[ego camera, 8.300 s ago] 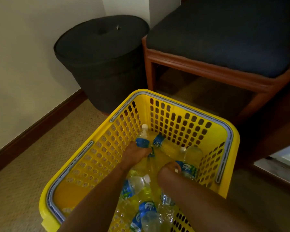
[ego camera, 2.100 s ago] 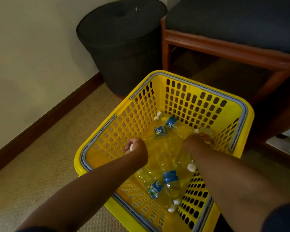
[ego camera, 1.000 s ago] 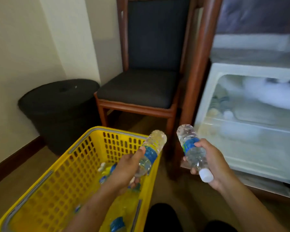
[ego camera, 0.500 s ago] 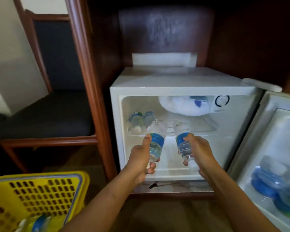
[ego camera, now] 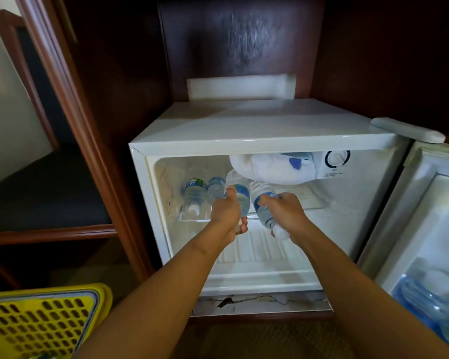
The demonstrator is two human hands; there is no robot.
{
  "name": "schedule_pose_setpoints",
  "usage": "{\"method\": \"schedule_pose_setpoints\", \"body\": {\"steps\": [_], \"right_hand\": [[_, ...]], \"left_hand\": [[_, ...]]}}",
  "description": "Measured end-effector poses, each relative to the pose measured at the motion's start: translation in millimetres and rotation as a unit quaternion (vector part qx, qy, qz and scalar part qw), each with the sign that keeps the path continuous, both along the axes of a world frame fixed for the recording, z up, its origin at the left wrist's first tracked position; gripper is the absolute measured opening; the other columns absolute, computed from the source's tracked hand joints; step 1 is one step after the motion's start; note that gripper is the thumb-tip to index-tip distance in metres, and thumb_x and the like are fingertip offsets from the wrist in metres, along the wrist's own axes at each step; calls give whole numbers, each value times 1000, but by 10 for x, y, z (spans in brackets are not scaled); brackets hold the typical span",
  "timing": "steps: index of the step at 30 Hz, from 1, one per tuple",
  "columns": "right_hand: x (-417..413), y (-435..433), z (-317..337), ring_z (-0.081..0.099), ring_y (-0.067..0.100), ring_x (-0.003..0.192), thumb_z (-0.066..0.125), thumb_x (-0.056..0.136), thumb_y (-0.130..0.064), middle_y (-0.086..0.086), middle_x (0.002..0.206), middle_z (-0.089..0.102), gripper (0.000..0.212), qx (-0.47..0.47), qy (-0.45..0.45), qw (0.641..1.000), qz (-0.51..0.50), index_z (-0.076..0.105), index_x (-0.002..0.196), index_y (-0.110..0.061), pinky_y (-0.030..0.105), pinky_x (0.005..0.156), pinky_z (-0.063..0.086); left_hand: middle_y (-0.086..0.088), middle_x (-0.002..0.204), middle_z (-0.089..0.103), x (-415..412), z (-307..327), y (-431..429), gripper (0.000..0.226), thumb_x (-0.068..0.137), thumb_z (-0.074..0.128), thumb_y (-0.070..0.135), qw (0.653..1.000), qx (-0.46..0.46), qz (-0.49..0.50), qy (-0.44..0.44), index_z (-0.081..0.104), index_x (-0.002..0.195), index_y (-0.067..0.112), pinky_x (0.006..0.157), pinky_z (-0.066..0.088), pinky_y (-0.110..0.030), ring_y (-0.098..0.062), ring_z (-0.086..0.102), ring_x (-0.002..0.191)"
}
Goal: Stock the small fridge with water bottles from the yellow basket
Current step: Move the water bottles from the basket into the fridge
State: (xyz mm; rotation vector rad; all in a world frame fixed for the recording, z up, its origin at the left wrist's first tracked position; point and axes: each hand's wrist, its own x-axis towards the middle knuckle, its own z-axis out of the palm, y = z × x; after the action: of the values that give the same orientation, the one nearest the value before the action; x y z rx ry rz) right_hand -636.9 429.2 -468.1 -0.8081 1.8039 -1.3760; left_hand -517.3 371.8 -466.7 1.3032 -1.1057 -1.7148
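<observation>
The left hand has its grip closed round the left bottle and the right hand round the right bottle, both held bottom-first at the front of the upper shelf inside the fridge. Two bottles already lie on the left part of that shelf, so the task seems partly done and the two held ones are not yet laid down. The basket stands on the floor, left of and below the fridge, but its inside is almost out of view and I cannot tell how many are left.
</observation>
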Motion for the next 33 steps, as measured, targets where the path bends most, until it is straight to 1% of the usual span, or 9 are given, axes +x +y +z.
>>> {"method": "schedule_pose_setpoints", "body": {"steps": [3,7,10,14,17,20,22,29,33], "right_hand": [[-66,-153,-10,57,21,65,76,52,-36,6,76,59,41,-5,-14,1000,5,58,82,-14,31,57,47],[-110,-284,-20,65,22,77,81,68,-35,9,95,68,47,-14,27,999,-19,61,104,-11,32,65,53],[-156,-238,-45,66,17,80,80,73,-33,4,98,68,45,-8,75,997,4,59,108,-13,28,63,50],[-168,52,-128,63,20,101,75,72,-43,-2,105,66,49,1,157,984,81,56,115,-28,38,83,54],[-168,249,-165,41,25,131,65,86,-51,-3,120,49,60,57,241,964,93,43,136,-26,37,98,38],[-148,252,-289,49,25,121,45,88,-60,2,128,54,56,60,323,943,58,43,132,-25,42,100,33],[-77,209,-350,54,25,113,38,79,-59,4,123,55,64,13,292,955,45,44,131,-22,45,102,36],[49,-109,-498,45,27,121,50,97,-28,10,131,49,44,-30,339,940,-29,39,137,-12,38,95,24],[-6,-303,-466,44,28,122,44,98,-20,9,139,48,46,-13,410,910,-56,36,143,-13,42,96,27]], "left_hand": [[-11,87,54,-74,-54,-132,52,100,40,54,1000,-3,6,-10,52,122,9,37,37,-16,-16,42,46],[-9,79,48,-163,-81,-178,54,103,38,50,999,-11,0,-34,43,135,7,37,39,-17,-17,44,48],[-15,95,52,-181,-35,-154,51,105,40,42,999,6,-38,-27,36,142,8,37,46,-21,-21,50,54],[-19,98,57,-10,60,-52,40,104,48,31,990,0,-132,-43,44,134,4,56,62,-44,-30,63,65],[-23,89,61,196,109,-22,23,100,53,24,976,1,-204,-75,53,114,4,60,62,-45,-31,64,62],[-20,79,60,239,36,-12,13,95,51,5,976,-24,-210,-56,53,107,0,56,56,-34,-22,58,56],[-19,78,57,200,-68,-3,24,94,50,1,984,-33,-173,-15,50,118,-3,54,53,-32,-22,56,57],[-20,91,54,65,-150,-70,30,96,47,-3,993,-61,-100,13,46,126,1,51,51,-31,-22,54,58],[-15,78,56,-28,-153,-122,32,97,48,2,991,-97,-94,-23,44,129,5,48,52,-30,-20,56,54]]}}
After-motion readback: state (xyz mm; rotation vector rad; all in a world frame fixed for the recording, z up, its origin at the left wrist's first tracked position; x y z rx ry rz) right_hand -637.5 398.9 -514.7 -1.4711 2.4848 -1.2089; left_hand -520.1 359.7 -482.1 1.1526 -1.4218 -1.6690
